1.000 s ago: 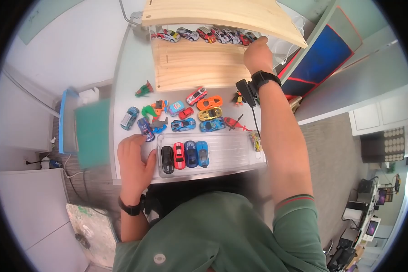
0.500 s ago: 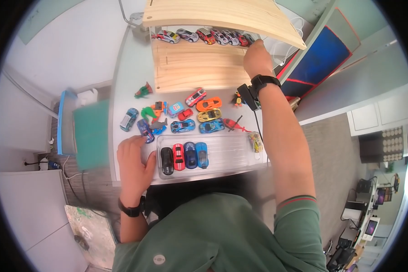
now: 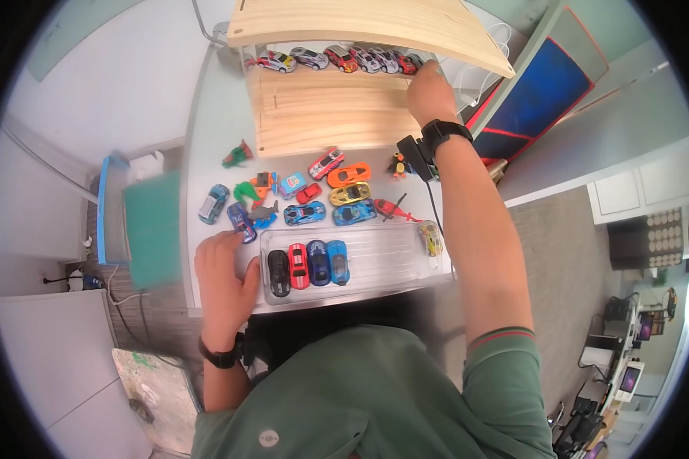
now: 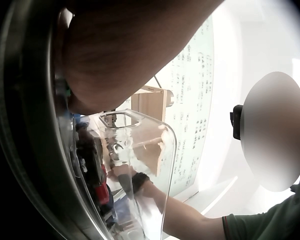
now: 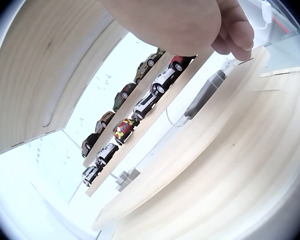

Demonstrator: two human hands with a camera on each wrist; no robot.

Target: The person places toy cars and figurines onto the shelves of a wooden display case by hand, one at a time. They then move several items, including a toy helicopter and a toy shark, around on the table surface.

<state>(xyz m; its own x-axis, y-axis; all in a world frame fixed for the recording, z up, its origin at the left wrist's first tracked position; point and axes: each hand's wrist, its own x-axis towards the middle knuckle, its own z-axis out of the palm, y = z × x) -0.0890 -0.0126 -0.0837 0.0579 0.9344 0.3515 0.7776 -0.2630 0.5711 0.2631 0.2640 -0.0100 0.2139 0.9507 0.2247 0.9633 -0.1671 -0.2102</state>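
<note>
Right fingers (image 5: 235, 37): curled at the shelf's end car (image 5: 182, 61); actual grip hidden, cannot tell.
Left hand (image 3: 223, 277): flat beside the clear tray (image 3: 383, 260), steadying it.
Advice: lift straight, sparing the neighbouring row (image 3: 337, 58).

Loose toys sit mid-desk (image 3: 207, 122): an orange car (image 3: 349, 174), yellow car (image 3: 345, 193), red helicopter (image 3: 396, 207) and green dinosaur (image 3: 237, 154). Green-topped box (image 3: 142, 226) off the left edge, blue panel (image 3: 536, 96) far right.
</note>
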